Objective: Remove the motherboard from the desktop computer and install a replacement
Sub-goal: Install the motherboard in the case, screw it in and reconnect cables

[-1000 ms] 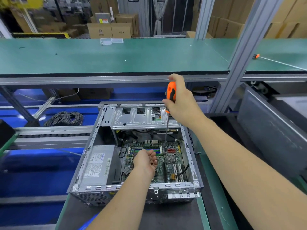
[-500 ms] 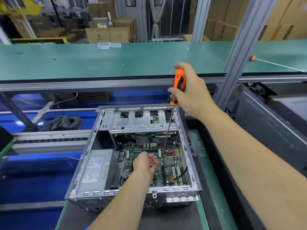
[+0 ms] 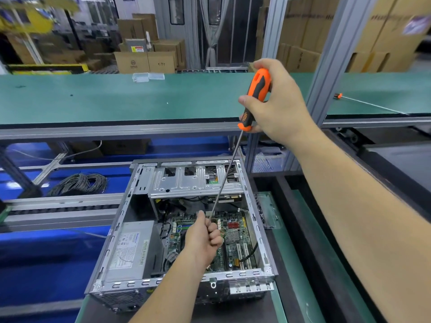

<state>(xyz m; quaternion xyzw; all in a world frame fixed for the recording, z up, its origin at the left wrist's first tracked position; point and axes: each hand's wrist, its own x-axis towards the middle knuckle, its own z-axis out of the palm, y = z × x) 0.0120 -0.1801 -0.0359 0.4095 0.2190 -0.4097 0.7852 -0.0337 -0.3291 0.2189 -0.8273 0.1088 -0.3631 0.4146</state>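
An open desktop case [image 3: 264,243] lies on its side in front of me, with the green motherboard [image 3: 235,243] at its bottom. My right hand [image 3: 277,106] grips the orange and black handle of a long screwdriver [image 3: 255,96], held high above the case. Its thin shaft slants down into the case. My left hand [image 3: 203,238] is inside the case over the board, and its fingers pinch the lower end of the shaft. The tip is hidden by those fingers.
A grey power supply [image 3: 130,248] fills the case's left side, and a metal drive cage [image 3: 193,180] spans the far end. A loose metal bracket [image 3: 268,210] lies right of the case. A green workbench [image 3: 116,96], a coil of cable [image 3: 79,183] and an aluminium post [image 3: 326,73] stand beyond.
My right hand has lifted the screwdriver up and to the right. My left hand has closed its fingers around the lower end of the shaft.
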